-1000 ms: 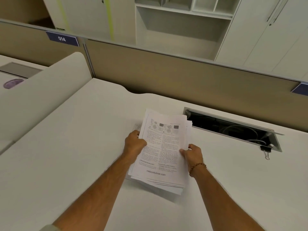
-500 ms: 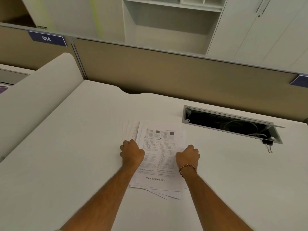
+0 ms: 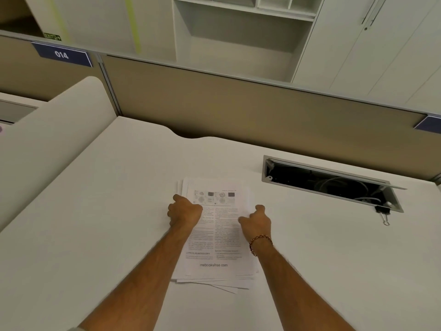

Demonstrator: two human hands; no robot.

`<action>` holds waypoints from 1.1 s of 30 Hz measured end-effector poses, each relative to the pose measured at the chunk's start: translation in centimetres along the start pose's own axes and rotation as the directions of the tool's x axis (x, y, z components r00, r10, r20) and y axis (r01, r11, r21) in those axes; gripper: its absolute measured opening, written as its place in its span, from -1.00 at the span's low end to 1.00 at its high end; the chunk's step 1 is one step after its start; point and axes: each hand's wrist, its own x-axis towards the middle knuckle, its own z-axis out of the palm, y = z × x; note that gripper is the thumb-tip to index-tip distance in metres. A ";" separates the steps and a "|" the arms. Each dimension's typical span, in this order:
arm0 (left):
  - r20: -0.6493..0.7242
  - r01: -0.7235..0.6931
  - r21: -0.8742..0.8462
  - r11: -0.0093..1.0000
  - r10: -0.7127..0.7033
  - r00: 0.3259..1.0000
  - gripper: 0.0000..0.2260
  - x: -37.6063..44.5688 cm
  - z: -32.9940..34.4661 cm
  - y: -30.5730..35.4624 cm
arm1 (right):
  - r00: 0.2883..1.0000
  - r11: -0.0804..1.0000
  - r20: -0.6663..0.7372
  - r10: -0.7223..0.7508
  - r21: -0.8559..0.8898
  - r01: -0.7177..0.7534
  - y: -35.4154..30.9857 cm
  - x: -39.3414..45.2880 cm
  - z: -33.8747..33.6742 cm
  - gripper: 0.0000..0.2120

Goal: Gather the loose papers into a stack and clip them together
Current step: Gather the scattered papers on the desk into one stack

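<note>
A stack of printed papers (image 3: 214, 237) lies flat on the white desk (image 3: 107, 211), with a few lower sheets sticking out unevenly at its near edge. My left hand (image 3: 185, 211) rests curled on the stack's left edge. My right hand (image 3: 256, 222), with a bracelet on the wrist, is curled against the right edge. Both hands press on the stack from its sides. A black binder clip (image 3: 383, 213) lies far to the right on the desk, by the corner of the cable slot, apart from both hands.
An open cable slot (image 3: 329, 185) with wires inside is cut into the desk behind and right of the papers. A beige partition (image 3: 238, 111) runs along the desk's back edge. A raised white divider (image 3: 55, 139) bounds the left side.
The stack, held lifted and tilted a second ago, now lies flat on the desk. Both hands came down with it and stay curled at its sides.
</note>
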 end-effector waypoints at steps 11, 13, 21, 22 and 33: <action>0.092 0.076 -0.185 0.980 -0.060 0.994 -0.54 0.1 0.1 -1.7 | 0.998 1.000 0.062 0.006 -0.018 -0.005 -0.3 -0.8 -0.2 -0.38; 0.072 0.048 -0.226 0.973 -0.033 0.997 -0.65 0.6 0.1 -2.4 | 0.997 1.000 0.072 0.007 -0.007 -0.006 -0.1 -1.0 -0.5 -0.40; 0.234 -0.113 -0.360 0.926 0.207 0.950 -0.66 -3.8 -0.4 -2.3 | 0.991 0.998 0.133 -0.018 0.068 0.009 0.8 -2.9 -2.1 -0.32; 0.235 -0.135 -0.379 0.915 0.237 0.943 -0.63 -4.2 -0.4 -2.3 | 0.990 0.997 0.138 -0.020 0.078 0.009 1.0 -3.1 -2.3 -0.30; 0.174 -0.258 -0.551 0.794 0.411 0.895 -0.62 -11.5 0.8 0.8 | 0.988 0.868 0.020 -0.153 0.481 0.125 4.2 -4.7 -11.2 -0.27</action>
